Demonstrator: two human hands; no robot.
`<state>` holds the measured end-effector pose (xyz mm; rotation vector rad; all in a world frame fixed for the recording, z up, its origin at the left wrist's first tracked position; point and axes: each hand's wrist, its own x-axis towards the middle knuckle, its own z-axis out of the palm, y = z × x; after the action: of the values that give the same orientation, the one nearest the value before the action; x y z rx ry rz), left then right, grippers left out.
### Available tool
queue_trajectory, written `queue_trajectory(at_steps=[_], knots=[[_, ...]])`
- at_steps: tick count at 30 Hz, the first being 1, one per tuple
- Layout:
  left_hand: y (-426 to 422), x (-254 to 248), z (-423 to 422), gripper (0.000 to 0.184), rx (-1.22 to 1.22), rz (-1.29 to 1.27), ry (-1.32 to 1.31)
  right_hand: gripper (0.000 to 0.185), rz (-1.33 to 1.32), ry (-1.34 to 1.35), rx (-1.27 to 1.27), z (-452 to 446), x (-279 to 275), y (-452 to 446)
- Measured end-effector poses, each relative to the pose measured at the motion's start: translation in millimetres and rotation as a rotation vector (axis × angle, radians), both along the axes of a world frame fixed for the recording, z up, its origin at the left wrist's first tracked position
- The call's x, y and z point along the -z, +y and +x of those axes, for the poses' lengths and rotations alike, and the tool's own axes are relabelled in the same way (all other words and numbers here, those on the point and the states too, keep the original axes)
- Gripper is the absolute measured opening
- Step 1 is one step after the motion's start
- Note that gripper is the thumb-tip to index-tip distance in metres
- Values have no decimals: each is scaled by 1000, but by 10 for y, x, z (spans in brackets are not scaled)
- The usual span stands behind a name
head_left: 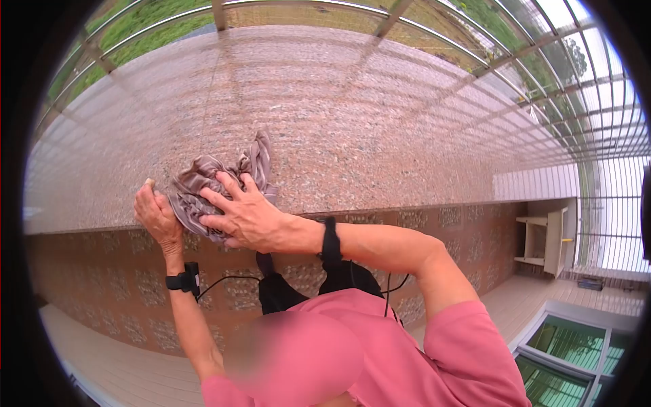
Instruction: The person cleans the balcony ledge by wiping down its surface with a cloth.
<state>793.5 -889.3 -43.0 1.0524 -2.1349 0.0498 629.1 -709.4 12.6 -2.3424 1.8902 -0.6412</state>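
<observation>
A crumpled striped grey-mauve cloth lies bunched near the front edge of a speckled pink granite ledge. My right hand presses down on it with fingers spread and slightly bent, their tips sunk into the folds. One corner of the cloth sticks out beyond those fingers. Just left of the cloth, my left hand rests at the ledge's edge, fingers loosely curved, holding nothing I can see. Whether it touches the cloth is hard to tell.
Metal railings run along the ledge's far side, with grass beyond. Below the ledge is a wall with pebbled panels. A pale wooden stand and a green-glazed window are at right. Black cables hang near my wrists.
</observation>
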Motion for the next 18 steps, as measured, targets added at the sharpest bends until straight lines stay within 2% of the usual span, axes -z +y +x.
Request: queue_trajectory(at_steps=[9,13,18], knots=[[-111,79,78,31,6,-48,-65,68,-31,48,146,-809,-48,1290],[-102,49,77,31,6,-27,-80,64,68,7,346,-1323,-114,2015],[-75,39,85,31,-17,-29,-108,58,87,89,699,-2068,-40,3094]])
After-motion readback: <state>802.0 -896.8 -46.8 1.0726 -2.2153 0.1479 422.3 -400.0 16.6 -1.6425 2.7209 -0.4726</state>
